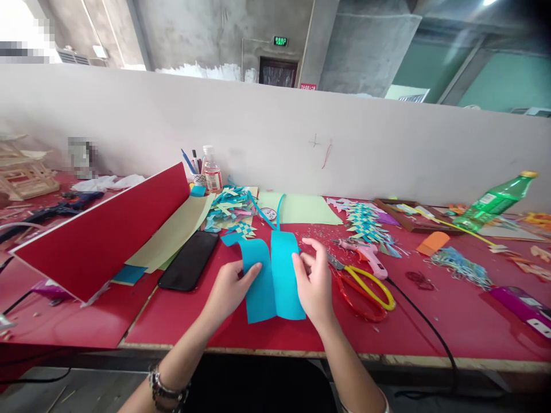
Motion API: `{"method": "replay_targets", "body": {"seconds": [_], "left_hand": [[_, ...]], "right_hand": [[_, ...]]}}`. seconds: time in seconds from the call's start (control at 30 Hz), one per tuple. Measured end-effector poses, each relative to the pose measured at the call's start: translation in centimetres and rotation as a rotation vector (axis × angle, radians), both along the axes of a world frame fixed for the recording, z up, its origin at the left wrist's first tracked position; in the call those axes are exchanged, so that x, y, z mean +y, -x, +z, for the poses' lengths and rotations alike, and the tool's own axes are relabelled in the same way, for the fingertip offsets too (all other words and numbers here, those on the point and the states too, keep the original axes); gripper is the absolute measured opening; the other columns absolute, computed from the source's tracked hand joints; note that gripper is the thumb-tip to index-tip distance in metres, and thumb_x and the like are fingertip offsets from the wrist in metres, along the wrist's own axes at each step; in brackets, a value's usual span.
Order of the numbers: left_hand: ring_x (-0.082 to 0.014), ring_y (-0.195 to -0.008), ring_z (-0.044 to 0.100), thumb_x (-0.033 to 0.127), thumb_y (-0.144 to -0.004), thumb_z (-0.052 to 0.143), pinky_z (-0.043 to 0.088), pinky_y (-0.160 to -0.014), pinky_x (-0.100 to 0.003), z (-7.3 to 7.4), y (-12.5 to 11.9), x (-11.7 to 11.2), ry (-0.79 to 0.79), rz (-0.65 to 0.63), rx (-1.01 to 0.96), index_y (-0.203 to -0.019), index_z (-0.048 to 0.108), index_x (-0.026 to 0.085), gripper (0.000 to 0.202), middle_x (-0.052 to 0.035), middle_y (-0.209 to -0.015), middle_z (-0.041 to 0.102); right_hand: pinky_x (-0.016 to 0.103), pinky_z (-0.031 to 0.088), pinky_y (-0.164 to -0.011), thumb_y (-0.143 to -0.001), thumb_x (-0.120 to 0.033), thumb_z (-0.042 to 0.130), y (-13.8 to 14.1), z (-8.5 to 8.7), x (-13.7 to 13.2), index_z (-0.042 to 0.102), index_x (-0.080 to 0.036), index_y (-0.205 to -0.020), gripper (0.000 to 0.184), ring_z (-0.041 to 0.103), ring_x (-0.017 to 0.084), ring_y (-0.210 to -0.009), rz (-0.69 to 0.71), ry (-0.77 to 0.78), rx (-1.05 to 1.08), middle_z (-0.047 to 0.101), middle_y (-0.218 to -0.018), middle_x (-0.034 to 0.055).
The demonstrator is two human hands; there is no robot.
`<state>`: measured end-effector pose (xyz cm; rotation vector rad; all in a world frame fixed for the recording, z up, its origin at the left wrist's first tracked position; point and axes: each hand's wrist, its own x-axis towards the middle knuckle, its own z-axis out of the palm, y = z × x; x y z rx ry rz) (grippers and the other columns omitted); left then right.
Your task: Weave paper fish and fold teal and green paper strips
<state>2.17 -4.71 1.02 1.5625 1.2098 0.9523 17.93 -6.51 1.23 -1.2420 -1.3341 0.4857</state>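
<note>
A folded sheet of turquoise paper [271,281] lies on the red table [430,321] in front of me, creased down its middle. My left hand [228,289] pinches its left half, thumb on top. My right hand [314,281] grips the right edge, fingers curled around it. A thin turquoise strip [279,209] curls up from the sheet's far end.
Red-and-yellow scissors [365,287] and a pink glue gun [368,255] lie right of my hands. A black phone [189,261] and a tilted red board [103,235] sit left. Woven paper strips [230,209], a green bottle [495,201] and a white partition [275,137] are beyond.
</note>
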Motion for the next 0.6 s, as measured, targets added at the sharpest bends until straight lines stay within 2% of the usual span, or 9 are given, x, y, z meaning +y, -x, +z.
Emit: {"method": "replay_targets", "body": {"seconds": [0.1,0.2,0.4,0.5,0.6], "left_hand": [[-0.0067,-0.043,0.032,0.051,-0.074,0.044,0.023,-0.039,-0.018,-0.1,-0.4,0.0,-0.062,0.094,0.008,-0.057,0.041,0.015,0.04,0.0049,-0.048,0.036],[-0.0069,-0.045,0.031,0.051,-0.076,0.041,0.023,-0.04,-0.018,-0.1,-0.7,-0.2,-0.1,0.131,0.017,-0.061,0.042,0.015,0.038,0.0049,-0.05,0.035],[-0.0067,-0.046,0.03,0.051,-0.075,0.042,0.024,-0.04,-0.018,0.1,-0.6,-0.4,-0.082,0.137,-0.006,-0.06,0.04,0.016,0.039,0.005,-0.051,0.033],[-0.0063,-0.044,0.03,0.053,-0.073,0.043,0.024,-0.039,-0.017,0.3,0.1,-0.1,-0.061,0.214,-0.057,-0.061,0.039,0.016,0.039,0.0058,-0.05,0.032],[-0.0062,-0.042,0.031,0.054,-0.071,0.045,0.025,-0.037,-0.017,0.5,1.2,0.3,-0.028,0.285,-0.077,-0.063,0.041,0.016,0.039,0.0064,-0.048,0.034]], "right_hand": [[0.02,0.024,-0.034,-0.082,-0.032,0.042,0.0,0.0,0.2,0.04,-0.018,-0.098,0.021,0.026,0.007,-0.039,-0.05,-0.047,0.007,0.027,-0.051,-0.008],[0.02,0.025,-0.035,-0.082,-0.032,0.043,0.2,0.1,0.3,0.041,-0.019,-0.094,0.018,0.027,0.007,-0.039,-0.077,-0.067,0.011,0.026,-0.05,-0.0085],[0.019,0.03,-0.038,-0.081,-0.03,0.045,0.5,0.0,0.4,0.043,-0.019,-0.092,0.016,0.034,0.007,-0.041,-0.086,-0.05,0.033,0.039,-0.054,-0.0058],[0.02,0.037,-0.044,-0.08,-0.031,0.045,-0.1,0.0,0.6,0.044,-0.018,-0.091,0.017,0.045,0.009,-0.05,-0.164,-0.098,0.065,0.05,-0.065,-0.0004],[0.021,0.039,-0.047,-0.079,-0.033,0.047,-1.1,0.1,0.7,0.045,-0.016,-0.091,0.021,0.049,0.01,-0.054,-0.225,-0.125,0.081,0.053,-0.069,0.0026]]}}
